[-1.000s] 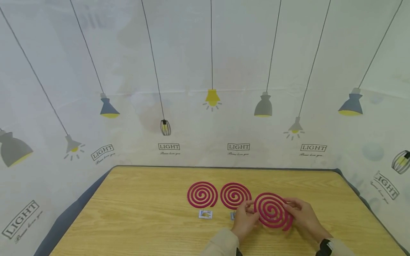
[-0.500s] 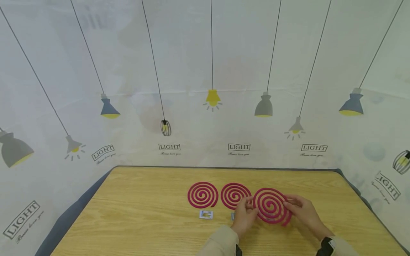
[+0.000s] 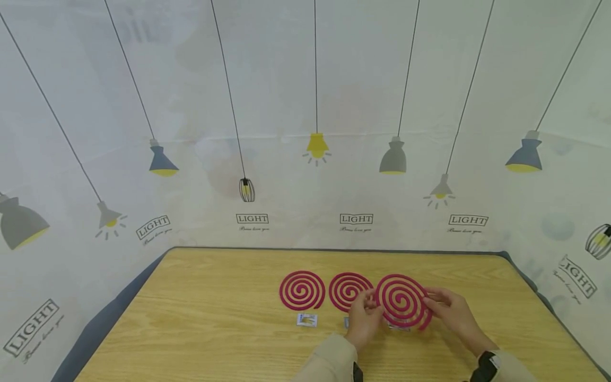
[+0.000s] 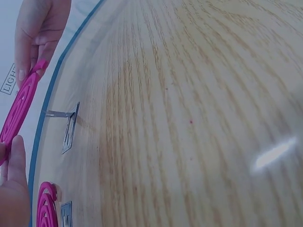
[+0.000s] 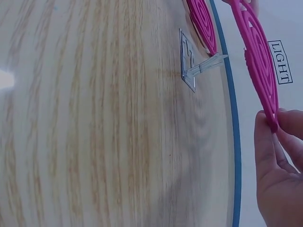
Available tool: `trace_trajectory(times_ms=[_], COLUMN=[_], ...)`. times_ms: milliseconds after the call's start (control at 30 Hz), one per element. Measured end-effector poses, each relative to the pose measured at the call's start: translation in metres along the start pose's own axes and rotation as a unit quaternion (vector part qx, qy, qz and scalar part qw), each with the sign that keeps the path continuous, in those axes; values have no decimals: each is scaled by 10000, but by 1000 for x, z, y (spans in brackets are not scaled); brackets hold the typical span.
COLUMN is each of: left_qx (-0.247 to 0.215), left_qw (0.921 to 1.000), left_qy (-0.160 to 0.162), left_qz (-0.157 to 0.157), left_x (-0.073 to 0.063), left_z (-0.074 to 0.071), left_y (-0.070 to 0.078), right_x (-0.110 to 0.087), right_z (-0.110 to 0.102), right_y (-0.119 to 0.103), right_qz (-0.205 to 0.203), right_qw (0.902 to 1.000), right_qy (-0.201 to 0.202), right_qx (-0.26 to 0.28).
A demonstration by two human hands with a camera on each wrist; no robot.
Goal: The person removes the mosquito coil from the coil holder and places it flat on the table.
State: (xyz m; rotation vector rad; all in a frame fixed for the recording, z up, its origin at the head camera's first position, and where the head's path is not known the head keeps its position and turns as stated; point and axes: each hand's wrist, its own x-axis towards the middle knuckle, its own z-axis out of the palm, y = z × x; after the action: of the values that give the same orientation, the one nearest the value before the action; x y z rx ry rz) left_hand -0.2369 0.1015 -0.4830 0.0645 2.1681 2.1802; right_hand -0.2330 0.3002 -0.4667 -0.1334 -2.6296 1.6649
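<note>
A magenta mosquito coil (image 3: 401,303) is held tilted above the table between both hands. My left hand (image 3: 364,322) pinches its left edge, and my right hand (image 3: 452,317) pinches the right edge between thumb and fingers. Beneath the coil, a small metal coil stand (image 5: 188,61) lies on the table with its tab bent upright. In the left wrist view that stand (image 4: 71,130) is apart from the coil. Two more coils lie flat to the left: one at far left (image 3: 302,291), the other (image 3: 347,291) partly behind my left hand.
In front of the leftmost coil lies a second metal stand (image 3: 307,320). A third stand (image 3: 347,322) is mostly hidden by my left hand. The wooden table (image 3: 215,318) ends at a dark blue edge, with a lamp-printed curtain (image 3: 286,185) behind.
Both hands have moved the held coil slightly up and away, toward the back of the table. Part of the stand beneath now shows below its lower edge. The other coils stay put.
</note>
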Motion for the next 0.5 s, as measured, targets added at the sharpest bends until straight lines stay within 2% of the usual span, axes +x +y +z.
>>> trace_trajectory(times_ms=[233, 500], left_qx=[-85, 88], left_qw=[9998, 9996], left_qy=[179, 243], left_qz=[14, 138], left_x=[3, 3], left_z=[2, 3], left_y=[2, 5], right_x=[0, 3], right_z=[-1, -3], right_y=[0, 0], right_qz=[-53, 74], right_qw=[9991, 9995], right_qy=[-128, -51], right_qx=[392, 303])
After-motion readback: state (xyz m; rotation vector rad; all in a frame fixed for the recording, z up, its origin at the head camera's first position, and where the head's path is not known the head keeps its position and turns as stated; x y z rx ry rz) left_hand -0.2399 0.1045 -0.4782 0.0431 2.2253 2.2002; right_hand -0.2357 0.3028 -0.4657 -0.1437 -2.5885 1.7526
